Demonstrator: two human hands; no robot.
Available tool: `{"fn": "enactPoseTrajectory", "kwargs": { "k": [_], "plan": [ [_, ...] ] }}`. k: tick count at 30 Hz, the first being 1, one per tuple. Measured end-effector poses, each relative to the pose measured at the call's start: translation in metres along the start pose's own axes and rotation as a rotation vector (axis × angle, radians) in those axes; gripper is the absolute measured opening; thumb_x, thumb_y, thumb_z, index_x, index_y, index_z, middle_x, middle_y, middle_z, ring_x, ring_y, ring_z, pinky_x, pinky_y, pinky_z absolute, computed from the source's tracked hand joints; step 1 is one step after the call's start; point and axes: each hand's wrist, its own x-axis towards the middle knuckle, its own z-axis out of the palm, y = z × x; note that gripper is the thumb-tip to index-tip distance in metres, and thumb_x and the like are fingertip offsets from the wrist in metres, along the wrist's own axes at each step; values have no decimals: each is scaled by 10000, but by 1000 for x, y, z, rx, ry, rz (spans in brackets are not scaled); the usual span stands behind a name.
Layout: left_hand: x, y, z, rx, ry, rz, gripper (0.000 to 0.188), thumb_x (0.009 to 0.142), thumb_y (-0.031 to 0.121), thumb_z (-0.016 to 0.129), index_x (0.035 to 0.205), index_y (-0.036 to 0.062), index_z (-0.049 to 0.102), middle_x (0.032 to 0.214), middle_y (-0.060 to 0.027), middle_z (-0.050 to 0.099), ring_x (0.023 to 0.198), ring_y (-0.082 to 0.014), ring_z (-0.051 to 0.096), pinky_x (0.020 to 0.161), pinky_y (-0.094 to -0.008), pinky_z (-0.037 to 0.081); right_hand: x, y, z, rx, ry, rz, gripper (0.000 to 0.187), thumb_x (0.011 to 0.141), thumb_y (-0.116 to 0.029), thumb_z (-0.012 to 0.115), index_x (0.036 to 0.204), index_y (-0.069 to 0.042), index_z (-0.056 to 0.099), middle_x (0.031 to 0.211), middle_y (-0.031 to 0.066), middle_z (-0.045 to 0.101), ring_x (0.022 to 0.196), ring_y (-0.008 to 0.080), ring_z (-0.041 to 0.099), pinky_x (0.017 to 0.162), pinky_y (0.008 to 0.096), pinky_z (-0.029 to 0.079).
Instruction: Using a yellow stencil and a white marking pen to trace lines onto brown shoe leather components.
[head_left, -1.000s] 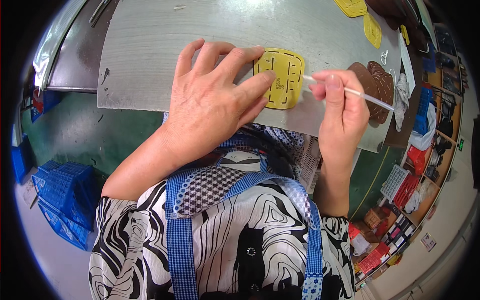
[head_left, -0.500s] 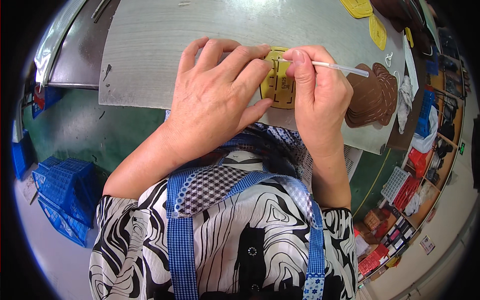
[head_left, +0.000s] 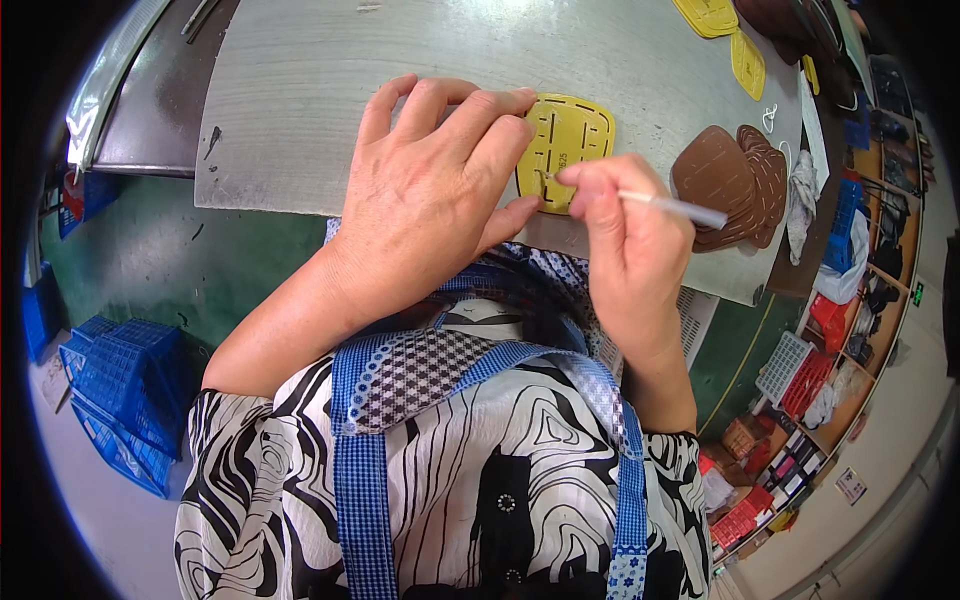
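Observation:
On the grey work board lies a yellow slotted template (head_left: 572, 125), rounded and flat, with black-lined slots and printed marks. My left hand (head_left: 430, 180) rests along its left edge, fingers apart and bent, the fingertips and thumb on the template. My right hand (head_left: 640, 240) pinches a thin white pen refill (head_left: 672, 206) with a clear end, its tip near the template's lower left slots. Whether anything lies beneath the template is hidden. To the right sits a stack of brown slotted pieces (head_left: 715, 180), with no hand on it.
More yellow templates (head_left: 748, 65) lie at the far right of the board (head_left: 290, 130). A crumpled grey cloth (head_left: 802, 195) hangs at the right edge. Blue plastic baskets (head_left: 130, 390) stand on the floor at left. Shelves with bins (head_left: 790, 365) line the right side.
My right hand has moved the pen refill toward me, from the template's upper slots to its lower left part. My left hand stays in place.

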Motion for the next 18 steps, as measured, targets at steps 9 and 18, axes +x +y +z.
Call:
{"fn": "enactPoseTrajectory", "kwargs": {
  "k": [9, 18],
  "plan": [
    [1, 2, 0, -8, -34, -10, 476, 792, 346, 780, 1180, 127, 614, 1339, -6, 618, 1163, -286, 543, 1077, -478, 375, 26, 12, 9, -105, 126, -91, 197, 1036, -154, 575, 928, -12, 657, 825, 141, 653, 713, 326, 637, 645, 402, 492],
    [1, 2, -2, 2, -35, 0, 483, 789, 329, 781, 1179, 103, 608, 1343, -11, 619, 1163, -283, 541, 1083, -476, 374, -17, -7, -8, -42, -30, 32, 188, 1032, -132, 572, 905, -12, 642, 772, 140, 598, 691, 320, 599, 645, 405, 476]
  ]
}}
